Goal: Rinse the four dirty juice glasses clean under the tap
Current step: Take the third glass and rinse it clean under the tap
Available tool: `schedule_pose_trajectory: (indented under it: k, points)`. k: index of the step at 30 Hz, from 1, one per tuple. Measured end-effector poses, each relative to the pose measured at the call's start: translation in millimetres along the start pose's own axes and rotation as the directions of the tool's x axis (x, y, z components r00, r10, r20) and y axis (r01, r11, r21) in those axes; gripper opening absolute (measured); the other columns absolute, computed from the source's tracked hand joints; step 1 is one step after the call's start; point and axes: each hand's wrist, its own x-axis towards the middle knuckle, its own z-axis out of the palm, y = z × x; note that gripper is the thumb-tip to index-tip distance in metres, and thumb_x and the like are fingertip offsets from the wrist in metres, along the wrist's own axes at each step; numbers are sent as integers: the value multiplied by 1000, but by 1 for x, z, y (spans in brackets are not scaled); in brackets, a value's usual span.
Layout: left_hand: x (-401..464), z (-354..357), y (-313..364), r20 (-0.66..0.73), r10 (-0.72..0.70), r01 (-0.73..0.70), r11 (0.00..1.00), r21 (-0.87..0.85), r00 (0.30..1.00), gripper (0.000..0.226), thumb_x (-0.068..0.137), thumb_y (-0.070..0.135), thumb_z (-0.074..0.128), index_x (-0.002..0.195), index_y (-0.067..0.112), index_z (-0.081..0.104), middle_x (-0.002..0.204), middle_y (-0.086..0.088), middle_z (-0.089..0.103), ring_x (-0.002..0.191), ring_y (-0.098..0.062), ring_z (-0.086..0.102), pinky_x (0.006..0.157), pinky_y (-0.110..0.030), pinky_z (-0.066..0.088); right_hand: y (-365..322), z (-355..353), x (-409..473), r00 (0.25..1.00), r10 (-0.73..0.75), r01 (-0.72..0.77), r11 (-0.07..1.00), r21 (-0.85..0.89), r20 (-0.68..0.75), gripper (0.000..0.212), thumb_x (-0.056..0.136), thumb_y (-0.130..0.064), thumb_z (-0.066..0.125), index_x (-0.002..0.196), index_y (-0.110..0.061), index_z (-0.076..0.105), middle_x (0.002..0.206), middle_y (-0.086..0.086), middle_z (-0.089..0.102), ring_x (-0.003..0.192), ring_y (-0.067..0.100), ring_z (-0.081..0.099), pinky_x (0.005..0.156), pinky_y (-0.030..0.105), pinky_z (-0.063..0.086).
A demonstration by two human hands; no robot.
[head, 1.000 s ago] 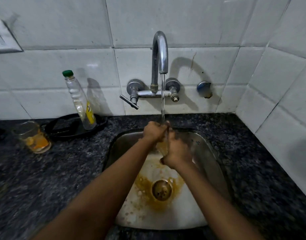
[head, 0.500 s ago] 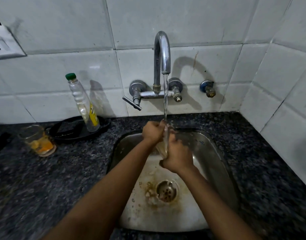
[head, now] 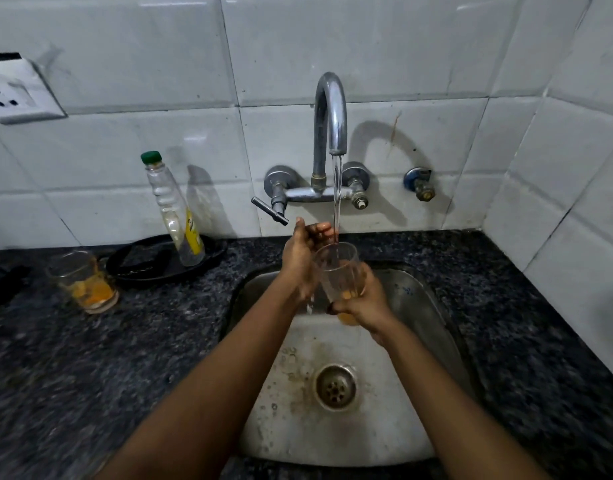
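Note:
Water runs from the chrome tap (head: 330, 112) into a clear juice glass (head: 338, 270) held over the steel sink (head: 423, 306). My right hand (head: 362, 301) grips the glass near its base, where a little orange liquid shows. Behind and left of the glass's rim, my left hand (head: 303, 251) is raised with its fingers spread loosely beside the stream. A second glass (head: 85, 282) with orange juice residue stands on the dark counter at the left.
A clear bottle (head: 173, 209) with a green cap stands on a black tray (head: 152, 261) behind the dirty glass. The sink drain (head: 335, 386) lies below my hands. A wall socket (head: 17, 91) is at upper left, a small valve (head: 419, 185) right of the tap.
My hands, earlier closed together round the glass under the stream, have parted. The glass now stands upright in my right hand and the orange stain round the drain has washed away.

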Motion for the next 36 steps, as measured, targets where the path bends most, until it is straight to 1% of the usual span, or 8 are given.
schedule_pose_trajectory:
  k: [6,10,15,19,24,30,34,36]
  points:
    - [-8,-8,17,-2,42,-42,999,9,999,45,98,42,29,90,14,63,95,-3,67,88,-13,61,80,-28,44,-6,3,13,996,-58,54,997,-50,-66,71,60,14,75,117,-16,47,102,-7,55,93,11,52,63,16,43]
    - [-16,-24,10,-95,30,-18,992,123,995,44,99,38,31,87,12,63,92,-4,67,88,-15,61,80,-32,45,-5,4,24,991,-107,64,912,-406,-86,70,58,0,82,118,-16,50,116,8,59,101,24,57,69,30,52]
    - [-22,-44,-14,-154,-87,117,974,193,984,44,99,40,30,84,16,64,88,-1,67,87,-15,59,78,-32,41,-19,-4,19,983,-178,24,352,-936,-41,65,73,-20,74,128,-30,41,129,8,48,121,31,42,94,49,41]
    - [-28,-45,-27,-150,-205,236,943,233,967,47,99,41,28,80,16,65,81,-1,67,77,-15,59,66,-28,38,-29,-11,13,960,-276,54,9,-998,50,53,79,-22,67,126,-29,42,130,6,45,124,27,38,98,50,33]
    - [-31,-39,-35,-86,-308,320,911,259,948,43,99,43,29,97,17,63,78,-1,72,87,-19,61,73,-31,40,-37,-20,10,932,-322,106,-202,-974,168,53,85,-29,58,132,-23,35,139,10,33,133,29,27,107,54,22]
    - [-25,-23,-24,111,-331,302,928,220,937,66,94,59,20,117,14,61,101,-5,69,99,-21,59,84,-37,44,-37,-14,9,896,-427,40,-191,-981,120,59,75,-29,71,128,-28,45,130,8,49,123,28,45,98,55,38]
    - [-31,-12,-12,303,-198,69,920,386,932,38,94,41,41,112,15,62,107,-4,67,106,-23,58,96,-43,42,-30,-17,19,960,-269,31,359,-933,-71,49,84,-14,61,128,-24,42,126,7,52,119,29,47,96,50,39]
    - [-32,-9,3,450,-195,-202,693,692,871,26,89,12,52,114,7,59,108,-7,65,102,-23,59,89,-32,46,-25,-19,21,973,-217,72,610,-789,-79,43,82,-15,65,121,-18,46,118,11,59,107,30,55,88,39,44]
